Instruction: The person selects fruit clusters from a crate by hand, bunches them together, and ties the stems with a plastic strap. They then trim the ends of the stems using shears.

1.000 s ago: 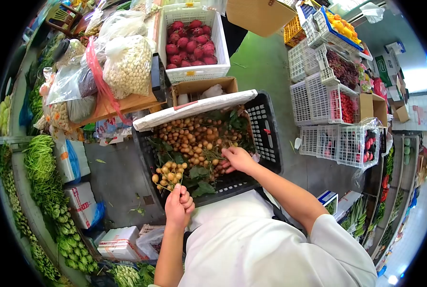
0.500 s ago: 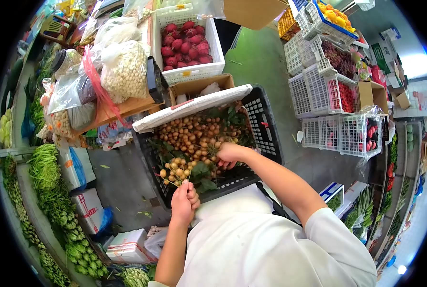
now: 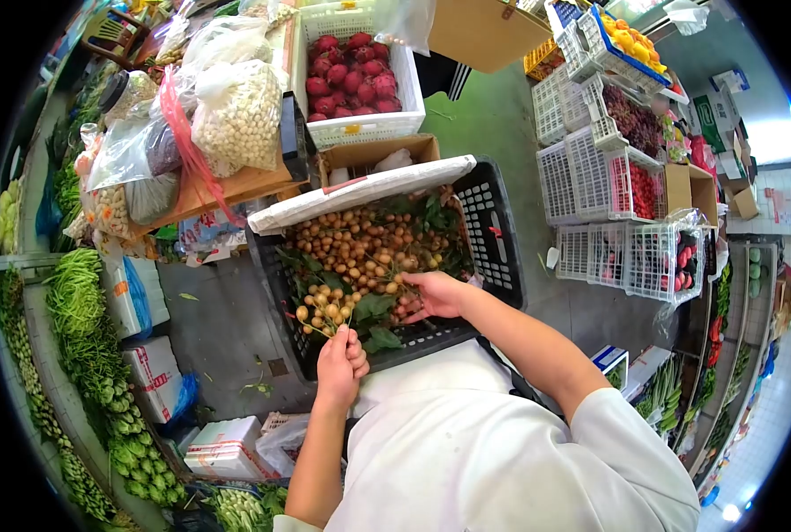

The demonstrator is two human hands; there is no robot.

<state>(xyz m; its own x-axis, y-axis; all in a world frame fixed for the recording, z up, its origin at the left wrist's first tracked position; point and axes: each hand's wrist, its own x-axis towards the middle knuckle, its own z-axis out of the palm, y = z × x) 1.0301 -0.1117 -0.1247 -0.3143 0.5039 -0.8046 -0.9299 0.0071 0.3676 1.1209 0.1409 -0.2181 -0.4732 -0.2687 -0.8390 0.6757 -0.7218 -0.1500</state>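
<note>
A black basket [image 3: 499,266] holds many round tan fruits [image 3: 351,244] on stems, with green leaves [image 3: 375,309] among them. A white foam lid [image 3: 360,193] leans on the basket's far side. My left hand [image 3: 341,365], closed at the near left edge, grips the stems of a small fruit bunch [image 3: 325,307]. Over the fruits at the right of the basket is my right hand [image 3: 435,295], its thumb and fingers apart and the fingers reaching down beside the leaves. Nothing can be seen held in it.
Beyond the basket stand a cardboard box [image 3: 426,149] and a white crate [image 3: 364,131] of red dragon fruit. Bagged goods [image 3: 236,120] lie on a wooden table at the left. Stacked white crates [image 3: 582,177] stand at the right, leafy vegetables [image 3: 90,319] far left.
My left hand and its bunch have shifted slightly right and up since the earliest frame. My right hand, more bent before, has opened its fingers over the fruits.
</note>
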